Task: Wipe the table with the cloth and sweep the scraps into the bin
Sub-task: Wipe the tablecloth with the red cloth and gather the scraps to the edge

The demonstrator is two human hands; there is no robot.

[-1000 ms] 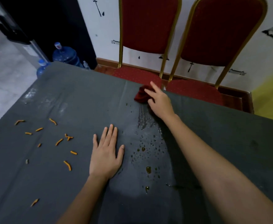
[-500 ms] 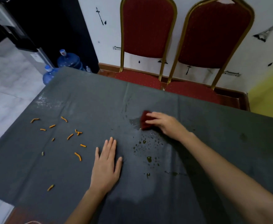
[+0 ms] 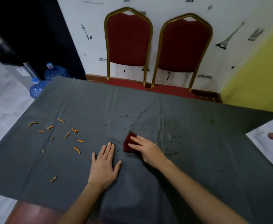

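Observation:
A dark red cloth [image 3: 128, 143] lies on the grey tablecloth [image 3: 197, 159] near the table's middle. My right hand [image 3: 146, 150] presses flat on it, covering its right side. My left hand [image 3: 104, 164] rests palm down on the tablecloth just left of the cloth, fingers spread, holding nothing. Several orange scraps [image 3: 68, 135] are scattered over the left part of the table. Wet streaks and droplets [image 3: 165, 135] show behind and to the right of the cloth. No bin is in view.
Two red chairs with gold frames [image 3: 129, 46] stand against the wall behind the table. Two blue water jugs [image 3: 55, 73] sit on the floor at the far left. A white printed sheet [image 3: 271, 143] lies at the table's right edge.
My right hand has dragged the cloth from the far edge back toward me through the spill, leaving wet streaks. The left hand has stayed flat in place.

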